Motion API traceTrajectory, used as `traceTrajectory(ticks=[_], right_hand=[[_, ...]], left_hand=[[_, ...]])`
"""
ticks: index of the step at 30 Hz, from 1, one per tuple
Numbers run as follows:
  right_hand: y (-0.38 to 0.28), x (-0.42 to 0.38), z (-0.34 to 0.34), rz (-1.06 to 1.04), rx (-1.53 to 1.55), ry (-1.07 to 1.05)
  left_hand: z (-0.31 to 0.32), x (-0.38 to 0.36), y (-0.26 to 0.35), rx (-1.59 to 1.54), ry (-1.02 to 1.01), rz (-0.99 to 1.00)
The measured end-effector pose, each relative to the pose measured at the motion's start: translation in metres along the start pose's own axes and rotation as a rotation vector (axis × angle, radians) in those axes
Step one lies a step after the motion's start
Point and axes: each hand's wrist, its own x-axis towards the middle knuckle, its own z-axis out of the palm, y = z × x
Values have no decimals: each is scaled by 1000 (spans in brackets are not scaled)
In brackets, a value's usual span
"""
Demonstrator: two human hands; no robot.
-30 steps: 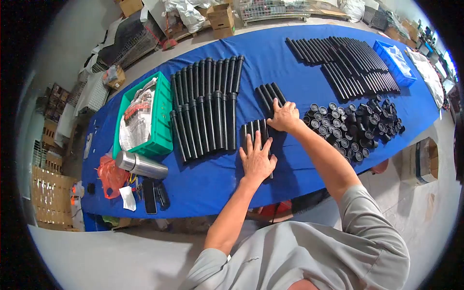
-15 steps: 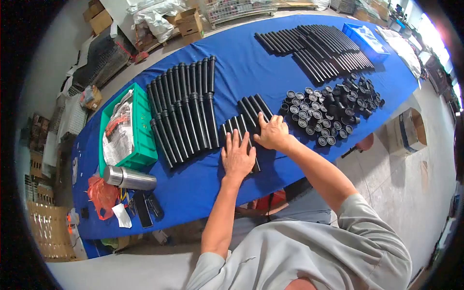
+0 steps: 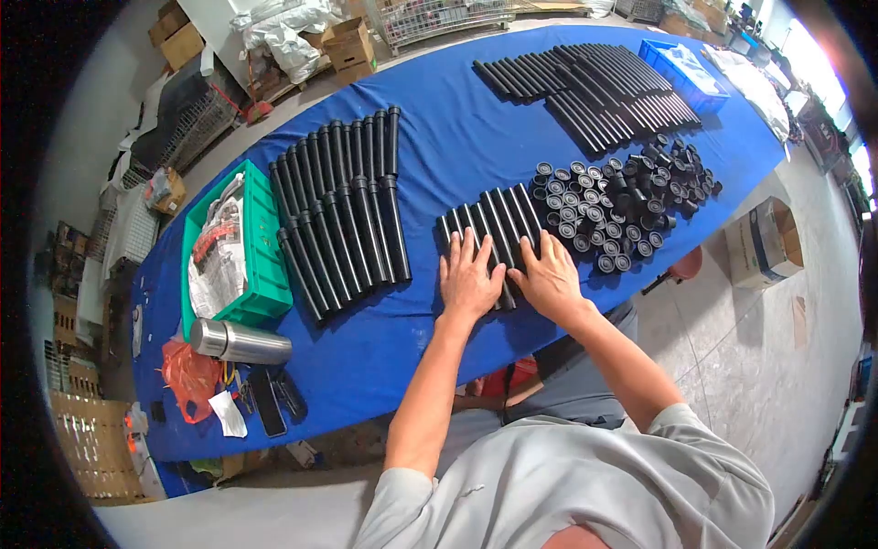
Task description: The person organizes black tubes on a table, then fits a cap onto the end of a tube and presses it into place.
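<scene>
Several plain black tubes (image 3: 495,215) lie side by side in a small row on the blue cloth in front of me. My left hand (image 3: 470,282) rests on the near left part of this row, fingers stretched out over the tubes. On the row's right side lies my right hand (image 3: 551,277), its fingers also extended and flat. Both thumbs point inward, close to each other. Just right of the row is a heap of round black caps (image 3: 594,215). Left of my hands, longer rows of black tubes with caps (image 3: 343,206) on their far ends are laid out.
Further bare black tubes (image 3: 594,87) are stacked at the far side, beside a blue bin (image 3: 684,73). At left stand a green crate (image 3: 274,265), a steel flask (image 3: 242,342), a red bag (image 3: 190,380) and a phone (image 3: 267,403). An open carton (image 3: 764,242) sits on the floor.
My right hand has moved right and nearer to me, and my left hand slightly right. The two offset groups of tubes now lie together as one more even row.
</scene>
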Motion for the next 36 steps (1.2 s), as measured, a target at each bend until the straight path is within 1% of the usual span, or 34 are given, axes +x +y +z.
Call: traceTrajectory(ticks=[1,5,11,12,14,15,16,18,20,21,24,25,27,28,29,30,32,33,36], right_hand=[[1,-6,-6,18,19,-23],[22,-22,13,2,58,26],[36,-28,14,-50,113,106],[37,-30,13,-68,117,106],[42,-34,12,-102,122,110],[43,-37,9,-126,139,122],[44,-43,5,-152,157,137],[43,-55,-10,-168,249,133],[43,-69,-14,-205,300,155],[44,-75,-15,-218,319,159],[50,-88,-22,-236,372,184],[53,-93,-22,-235,393,185],[52,-100,-27,-238,406,224],[51,-104,-25,-244,421,170],[52,-109,-23,-251,436,117],[52,-111,-21,-261,451,64],[48,-107,-15,-264,436,95],[49,-107,-13,-256,432,95],[49,-103,-5,-240,446,145]], left_hand=[[3,5,2,3,3,4],[10,20,10,-6,0,16],[17,34,10,-29,24,32],[7,33,14,-63,0,22],[21,35,-19,-443,178,182],[7,24,-16,-452,207,153],[2,14,-19,-351,202,190],[1,-9,-26,-261,122,213],[-4,-29,-23,-217,95,206],[-4,-37,-24,-195,117,208],[-3,-54,-32,-245,174,111],[-4,-57,-32,-247,249,100],[-14,-59,-32,-207,235,15],[-17,-58,-31,-188,230,-26],[-16,-53,-33,-99,331,11],[-17,-48,-31,-169,312,-46],[-20,-37,-30,-304,282,-157],[-21,-31,-28,-234,311,-128],[-22,-21,-20,-90,249,-175]])
